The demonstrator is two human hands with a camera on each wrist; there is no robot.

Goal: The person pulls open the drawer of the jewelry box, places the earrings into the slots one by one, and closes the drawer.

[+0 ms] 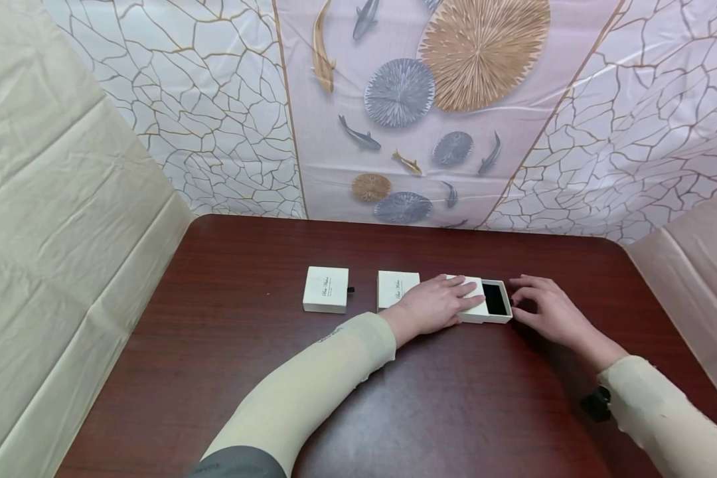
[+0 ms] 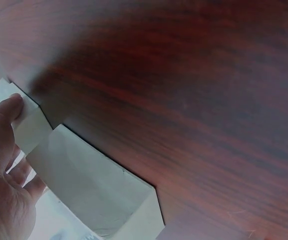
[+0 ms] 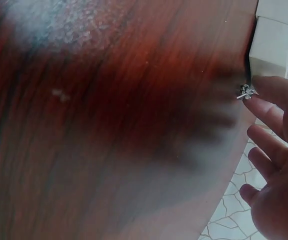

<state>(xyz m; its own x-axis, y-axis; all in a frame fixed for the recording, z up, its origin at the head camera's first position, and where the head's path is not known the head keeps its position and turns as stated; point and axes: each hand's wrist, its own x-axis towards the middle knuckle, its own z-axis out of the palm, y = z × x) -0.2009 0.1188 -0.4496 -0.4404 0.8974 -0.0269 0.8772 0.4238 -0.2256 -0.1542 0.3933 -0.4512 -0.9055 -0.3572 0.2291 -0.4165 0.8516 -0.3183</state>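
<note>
At the right of the row, a white drawer box [image 1: 473,315] has its inner tray [image 1: 496,319] partly slid out to the right, baring a black pad [image 1: 494,299]. My left hand [image 1: 433,305] holds its outer sleeve, fingers across the top and the thumb [image 2: 13,108] against the near side. Just off the tray's right end is my right hand [image 1: 546,309]. Its thumb and forefinger pinch a small sparkling silver piece of jewelry [image 3: 245,92], clearest in the right wrist view; the other fingers are loosely bent.
A second white box [image 1: 396,285], shut, lies close left of the held one, partly behind my left hand. Farther left sits a third white box [image 1: 325,290] with a black pull tab [image 1: 350,290]. The dark red wooden table [image 1: 233,345] meets patterned cloth [image 1: 394,166] at its back edge.
</note>
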